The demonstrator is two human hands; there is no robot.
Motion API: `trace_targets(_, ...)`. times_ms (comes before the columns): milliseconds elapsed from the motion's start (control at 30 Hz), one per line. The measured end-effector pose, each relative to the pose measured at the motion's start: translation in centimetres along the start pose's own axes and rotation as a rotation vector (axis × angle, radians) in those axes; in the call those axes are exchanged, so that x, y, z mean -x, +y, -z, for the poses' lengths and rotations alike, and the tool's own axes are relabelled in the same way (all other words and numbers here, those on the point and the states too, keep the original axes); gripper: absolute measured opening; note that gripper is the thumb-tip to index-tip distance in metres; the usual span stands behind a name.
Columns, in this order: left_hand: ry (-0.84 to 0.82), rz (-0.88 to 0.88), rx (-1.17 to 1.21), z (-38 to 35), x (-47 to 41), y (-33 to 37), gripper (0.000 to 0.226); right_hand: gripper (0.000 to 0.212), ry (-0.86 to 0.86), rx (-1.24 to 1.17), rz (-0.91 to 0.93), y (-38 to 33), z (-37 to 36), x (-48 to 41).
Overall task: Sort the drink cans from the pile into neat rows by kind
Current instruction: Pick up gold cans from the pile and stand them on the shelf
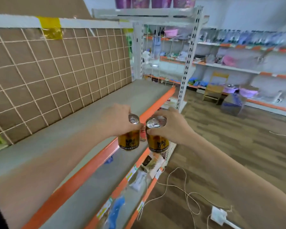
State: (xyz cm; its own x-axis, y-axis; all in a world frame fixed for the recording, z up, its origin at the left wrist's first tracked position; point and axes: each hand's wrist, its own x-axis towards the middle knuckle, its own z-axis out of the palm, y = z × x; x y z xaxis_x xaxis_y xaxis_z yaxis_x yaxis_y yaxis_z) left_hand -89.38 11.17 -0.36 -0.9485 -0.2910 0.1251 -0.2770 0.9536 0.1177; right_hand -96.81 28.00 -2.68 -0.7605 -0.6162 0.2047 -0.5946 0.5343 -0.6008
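- Head view, nearest: a loose string (185, 194) loops over the wood-pattern floor (229, 146) at lower right, next to a small white block (219, 214); what the block is, cannot tell.
- Lower shelf (96, 179), grey with orange lips, holds blurred packets.
- Left hand (117, 118) grips the left gold can (129, 141) round its upper half, fingers curled from the left side.
- Right hand (172, 128) grips the right gold can (158, 141) likewise from the right, thumb across its front.
- Both cans have their long axis near vertical, with silver pull-tab tops up and tipped toward the camera. The left one leans slightly, its top toward the right one.
- Cans are held in the air side by side, close but apart, bases hanging free below the hands, over the orange front strip (157, 104).
- A red item (143, 133) shows in the gap between them; too hidden to identify.
- Top shelf (106, 100) is a long grey board with open room along its length. It is bounded behind by a brown panel with a white wire grid (56, 71) and at the far end by a slotted upright.
- Far off: blurred wall shelving (229, 66) and a wooden chair (215, 90).
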Motion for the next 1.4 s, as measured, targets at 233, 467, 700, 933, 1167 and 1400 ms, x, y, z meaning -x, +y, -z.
trace_targets(233, 0.036, 0.064, -0.061, -1.1, -13.3, 1.1, 0.061, 0.060, 0.001, 0.158, 0.030, 5.7, 1.9, -12.7)
trace_targets(467, 0.145, 0.315, 0.169, -4.0, -22.6, 0.8, 0.056, 0.061, 0.009, 0.077, -0.001, 11.1, 0.9, -23.1)
trace_targets(700, 0.238, 0.539, 0.174, -9.4, -32.4, -0.8, 0.061, 0.056, -0.108, -0.075, 0.086, 17.5, -2.0, -34.9)
trace_targets(933, 0.276, 0.761, 0.204, -11.3, -41.4, -1.0, 0.057, 0.058, -0.271, -0.072, 0.233, 21.2, -2.8, -47.6)
trace_targets(1167, 0.304, 0.854, 0.195, -12.6, -49.2, -2.8, 0.059, 0.059, -0.333, -0.109, 0.241, 22.5, -5.0, -56.2)
trace_targets(1400, 0.346, 0.912, 0.120, -13.5, -55.0, -5.2, 0.054, 0.064, -0.323, -0.100, 0.261, 22.6, -7.8, -62.1)
